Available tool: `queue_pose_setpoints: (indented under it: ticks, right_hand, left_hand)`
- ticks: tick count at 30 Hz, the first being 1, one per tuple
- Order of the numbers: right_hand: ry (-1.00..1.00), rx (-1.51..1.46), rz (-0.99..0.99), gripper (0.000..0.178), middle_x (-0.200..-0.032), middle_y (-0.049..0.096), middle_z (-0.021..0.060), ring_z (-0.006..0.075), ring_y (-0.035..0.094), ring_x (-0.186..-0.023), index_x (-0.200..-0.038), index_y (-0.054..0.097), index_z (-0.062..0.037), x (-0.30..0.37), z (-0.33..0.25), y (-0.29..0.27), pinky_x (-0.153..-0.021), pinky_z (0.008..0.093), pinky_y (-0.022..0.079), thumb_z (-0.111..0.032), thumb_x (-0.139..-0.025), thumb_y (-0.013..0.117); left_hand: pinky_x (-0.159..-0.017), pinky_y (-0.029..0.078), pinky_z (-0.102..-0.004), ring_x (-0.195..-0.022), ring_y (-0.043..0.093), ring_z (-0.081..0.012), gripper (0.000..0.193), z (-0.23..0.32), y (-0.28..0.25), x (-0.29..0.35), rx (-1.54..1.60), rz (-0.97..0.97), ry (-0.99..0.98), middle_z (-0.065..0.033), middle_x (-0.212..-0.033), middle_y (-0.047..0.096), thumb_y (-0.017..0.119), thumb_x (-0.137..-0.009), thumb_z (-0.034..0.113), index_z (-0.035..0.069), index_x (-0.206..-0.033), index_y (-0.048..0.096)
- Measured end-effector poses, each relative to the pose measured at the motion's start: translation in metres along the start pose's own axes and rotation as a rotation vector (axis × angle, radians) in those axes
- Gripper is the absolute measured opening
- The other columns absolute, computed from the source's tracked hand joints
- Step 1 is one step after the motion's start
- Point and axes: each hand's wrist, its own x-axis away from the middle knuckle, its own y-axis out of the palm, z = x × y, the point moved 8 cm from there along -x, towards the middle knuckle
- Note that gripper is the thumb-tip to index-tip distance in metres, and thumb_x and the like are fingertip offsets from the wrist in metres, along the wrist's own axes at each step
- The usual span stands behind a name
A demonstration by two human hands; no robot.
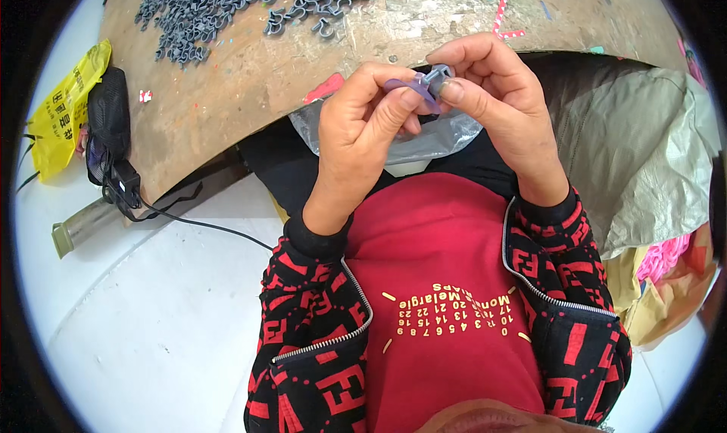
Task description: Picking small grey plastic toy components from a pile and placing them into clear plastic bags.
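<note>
Just beyond the near edge of the table, my two hands meet in front of my chest. My left hand (362, 115) pinches a translucent purple suction cup (401, 87) between thumb and fingers. A small grey plastic clip (437, 75) is in the thumb and fingertips of my right hand (506, 92). Cup and clip touch; my fingers partly cover where they meet, so I cannot tell how firmly they are joined. On the far left of the table lies a heap of similar grey clips (189, 16), with several looser ones (326, 5) to its right.
A clear plastic bag (447, 139) hangs over my lap beneath my hands. Large grey-green sacking (651, 145) fills the right side, above a bag of pink pieces (663, 257). At left are a yellow bag (64, 118), a black mesh pouch (110, 115) and a black cable (197, 222).
</note>
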Motion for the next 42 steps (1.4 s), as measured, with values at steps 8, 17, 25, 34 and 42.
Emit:
queue_pose_setpoints:
  ticks: [8,17,25,34,42]
  right_hand:
    - [0.077,-0.315,-0.036,0.023,-0.084,0.054,0.0027,0.0092,0.051,-0.072,-0.107,0.052,0.0005,-0.004,0.012,-0.006,-0.07,0.0227,0.043,-0.01,-0.086,0.056]
    - [0.032,0.054,-0.033,0.02,-0.086,0.055,0.002,0.0087,0.054,-0.075,-0.104,0.054,0.0002,-0.001,0.002,-0.004,-0.069,0.0213,0.044,-0.007,-0.085,0.058]
    - [-0.116,0.313,-0.099,0.017,-0.089,0.056,0.0042,0.011,0.056,-0.079,-0.1,0.055,0.001,-0.006,-0.003,-0.007,-0.072,0.0227,0.045,0.0,-0.083,0.058]
    - [-0.997,1.101,-0.482,0.022,-0.081,0.058,0.0108,0.0232,0.058,-0.068,-0.088,0.059,0.0023,0.012,-0.044,0.042,-0.074,0.0399,0.05,-0.003,-0.067,0.062]
    - [-0.397,0.62,-0.155,0.016,-0.101,0.057,0.0108,0.0205,0.054,-0.096,-0.098,0.061,0.0002,0.004,-0.007,0.007,-0.084,0.0311,0.044,-0.004,-0.083,0.058]
  left_hand:
    - [-0.055,0.041,-0.0163,-0.061,0.051,-0.0047,0.015,-0.002,-0.002,-0.001,0.096,-0.035,-0.036,-0.0038,-0.075,0.061,0.056,-0.09,0.015,0.001,-0.095,0.057]
    - [-0.053,0.041,-0.0182,-0.06,0.051,-0.0053,0.012,0.006,-0.004,-0.002,-0.144,-0.013,0.038,-0.0024,-0.072,0.059,0.058,-0.088,0.013,0.001,-0.091,0.059]
    - [-0.051,0.042,-0.0209,-0.059,0.053,-0.0077,0.009,0.022,-0.008,-0.001,-0.502,-0.004,0.193,-0.0039,-0.069,0.059,0.06,-0.085,0.011,0.002,-0.088,0.06]
    - [-0.05,0.034,-0.0162,-0.055,0.043,-0.0021,0.018,-0.009,-0.005,-0.01,-0.075,-0.509,-0.45,0.0016,-0.066,0.055,0.056,-0.088,0.021,0.004,-0.084,0.058]
    - [-0.053,0.036,-0.016,-0.057,0.045,-0.0023,0.018,-0.022,-0.008,-0.004,0.119,-0.309,-0.386,0.0006,-0.069,0.057,0.057,-0.088,0.022,0.005,-0.082,0.058]
